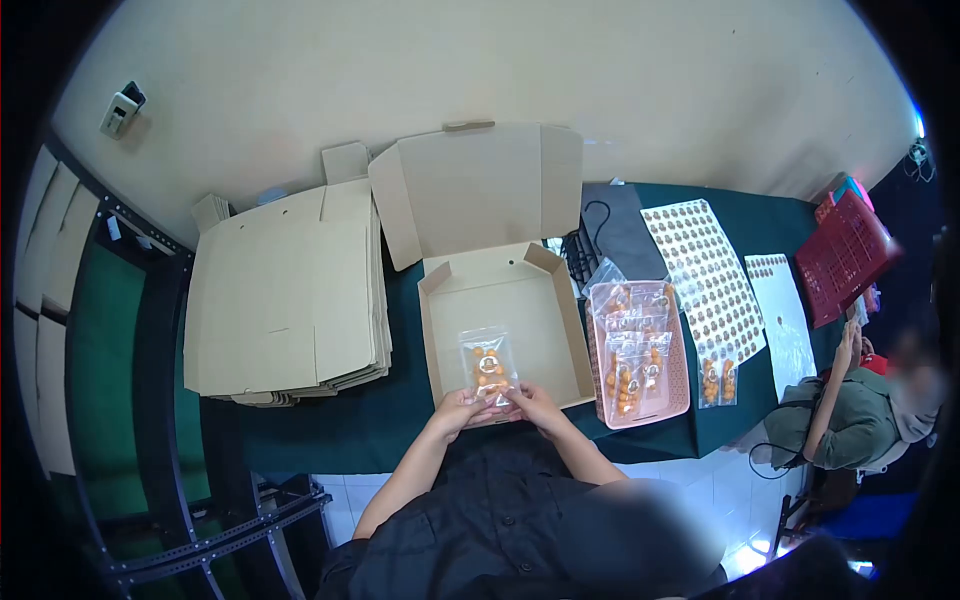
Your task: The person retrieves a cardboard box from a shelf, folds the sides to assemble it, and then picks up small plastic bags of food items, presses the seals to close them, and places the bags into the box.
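Left hand [460,411]: fingers closed on the lower left part of a clear pouch [487,362], thumb toward its face. Right hand [538,406]: gripping the same pouch at its lower right, thumb likewise in front. Undersides of both grips hidden.

Pouch holds round orange pieces and bears a round label about mid-face. It sits over the near part of an open cardboard box [520,310], top end pointing to the far wall; cannot tell whether it touches the box floor. Box lid [480,190] stands raised at the back, side flaps spread.

Just right of the box: a pink basket [683,375], with several similar pouches [625,385] overlapping inside. Behind it, a dark grey flat item [640,235] with a black cable looped on it.

Further right: a sheet of round stickers [705,270], two pouches [718,382] at its near end, then a second sheet [778,320] with stickers only along its far edge. Dark red basket [845,255] tilted at the table's right end; another person [850,430] beside it, arm extended toward it.

Left of the box: a tall stack of flattened cardboard [285,300] on the dark green cloth [405,425]. Beyond, a dark metal rack [190,545].
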`<state>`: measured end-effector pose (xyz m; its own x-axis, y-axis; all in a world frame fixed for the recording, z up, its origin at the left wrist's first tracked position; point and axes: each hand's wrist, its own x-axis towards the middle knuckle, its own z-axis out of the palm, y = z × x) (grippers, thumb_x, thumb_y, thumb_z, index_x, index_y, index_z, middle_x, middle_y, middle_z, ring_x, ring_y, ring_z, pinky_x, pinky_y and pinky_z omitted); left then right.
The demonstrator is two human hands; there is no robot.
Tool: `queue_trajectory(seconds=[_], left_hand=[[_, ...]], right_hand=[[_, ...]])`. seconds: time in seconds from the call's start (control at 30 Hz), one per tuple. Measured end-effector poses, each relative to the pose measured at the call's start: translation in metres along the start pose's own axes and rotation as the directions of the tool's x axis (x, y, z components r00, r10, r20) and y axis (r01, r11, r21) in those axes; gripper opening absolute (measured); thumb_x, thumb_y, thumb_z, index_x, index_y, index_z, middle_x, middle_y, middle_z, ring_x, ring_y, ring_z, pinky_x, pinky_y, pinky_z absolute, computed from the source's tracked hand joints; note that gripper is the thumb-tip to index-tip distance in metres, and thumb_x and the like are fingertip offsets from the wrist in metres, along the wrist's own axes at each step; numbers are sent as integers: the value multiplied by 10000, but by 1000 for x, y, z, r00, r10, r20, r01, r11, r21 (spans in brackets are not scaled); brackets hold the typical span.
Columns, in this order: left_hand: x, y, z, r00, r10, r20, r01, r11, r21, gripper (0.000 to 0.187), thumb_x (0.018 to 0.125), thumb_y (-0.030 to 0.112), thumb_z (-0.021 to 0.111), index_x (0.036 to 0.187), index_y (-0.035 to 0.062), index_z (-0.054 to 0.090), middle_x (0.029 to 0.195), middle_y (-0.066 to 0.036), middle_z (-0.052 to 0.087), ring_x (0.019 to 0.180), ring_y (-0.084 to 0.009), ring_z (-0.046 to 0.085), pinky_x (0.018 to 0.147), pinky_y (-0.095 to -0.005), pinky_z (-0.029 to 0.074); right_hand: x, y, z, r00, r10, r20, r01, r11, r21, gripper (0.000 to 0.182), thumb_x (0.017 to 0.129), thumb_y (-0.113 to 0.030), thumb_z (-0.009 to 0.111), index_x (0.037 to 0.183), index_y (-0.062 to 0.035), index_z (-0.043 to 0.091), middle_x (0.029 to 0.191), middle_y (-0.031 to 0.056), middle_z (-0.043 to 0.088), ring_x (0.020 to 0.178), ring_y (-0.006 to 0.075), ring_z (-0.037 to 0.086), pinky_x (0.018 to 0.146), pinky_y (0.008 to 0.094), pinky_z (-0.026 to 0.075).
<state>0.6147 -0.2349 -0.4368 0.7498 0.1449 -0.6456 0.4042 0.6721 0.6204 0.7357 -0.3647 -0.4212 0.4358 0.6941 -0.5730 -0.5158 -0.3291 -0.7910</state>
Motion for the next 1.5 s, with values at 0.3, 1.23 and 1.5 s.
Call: queue_trajectory(seconds=[0.3,1.23,1.5], left_hand=[[-14,10,11,986,62,-153,-48,995,93,448,852,183,579,1224,-6,417,1084,-130,567,914,-198,613,801,-265,495],[-41,4,-18,708,636,-307,-308,669,676,436,855,14,464,1264,82,330,1136,-229,528,935,-275,608,753,-330,492],[-46,1,-18,705,662,-253,-298,601,742,476,858,38,470,1315,106,352,1166,-240,510,968,-264,585,792,-315,476]], right_hand=[[30,1,-14,968,-252,-9,219,857,-467,318,753,-246,694,844,45,604,620,40,568,527,103,510,489,235,416],[-13,0,-197,491,-673,-554,49,656,-753,359,784,-141,576,1107,-7,492,995,150,538,943,265,524,794,359,419],[-33,27,-218,532,-552,-642,-197,657,-728,605,689,-228,701,1176,-24,406,1018,174,552,948,312,536,824,375,425]])
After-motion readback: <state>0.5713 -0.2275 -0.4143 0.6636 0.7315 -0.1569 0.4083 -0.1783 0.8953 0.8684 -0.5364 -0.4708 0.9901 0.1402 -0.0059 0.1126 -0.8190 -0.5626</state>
